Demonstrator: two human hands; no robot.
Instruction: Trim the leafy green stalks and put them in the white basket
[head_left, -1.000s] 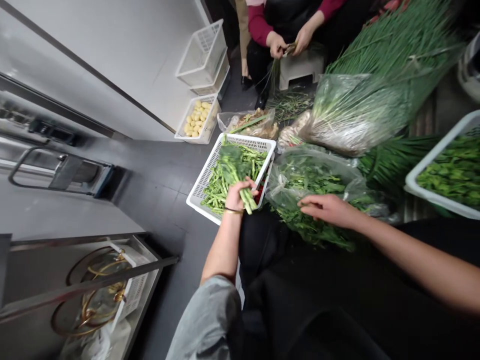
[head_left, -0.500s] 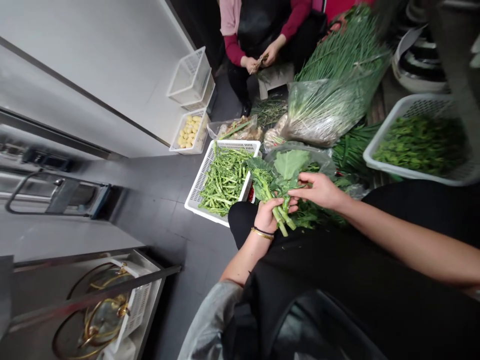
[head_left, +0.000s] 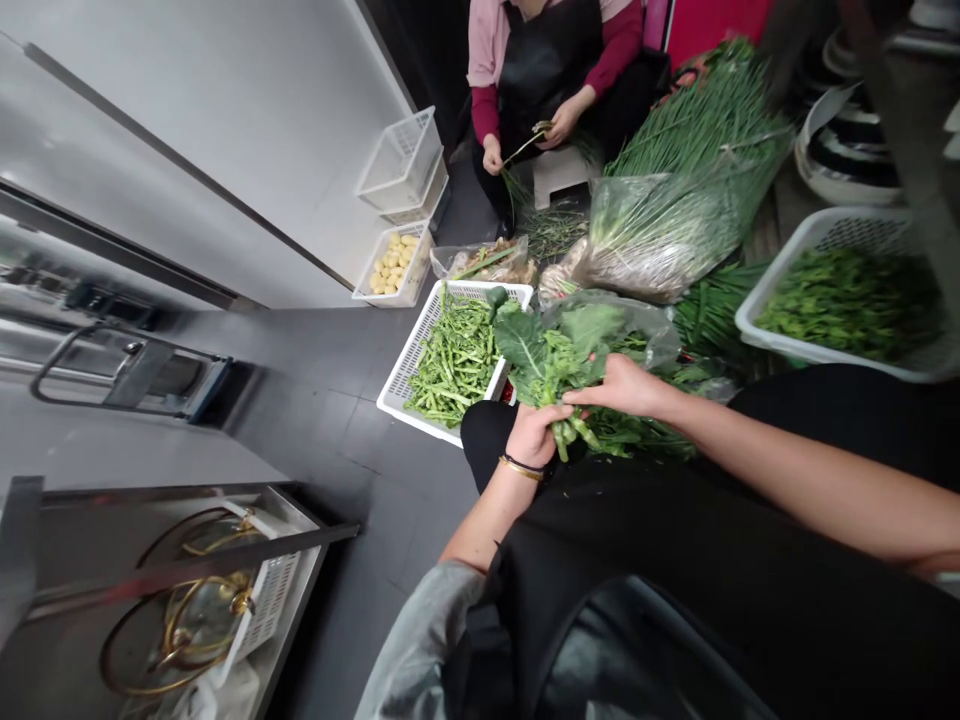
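Presently, the left hand (head_left: 534, 432) is closed around the stems of a bunch of leafy greens (head_left: 551, 362), held above the person's dark lap (head_left: 660, 540). The right hand (head_left: 619, 385) is at the same bunch with fingers bent; foliage partly hides them, so whether they pinch or merely touch cannot be determined. Near the bunch stands a white basket (head_left: 421, 426) containing cut green stems (head_left: 450, 355). Opposite, a co-worker's hands (head_left: 566, 120) hold a thin stalk (head_left: 523, 147).
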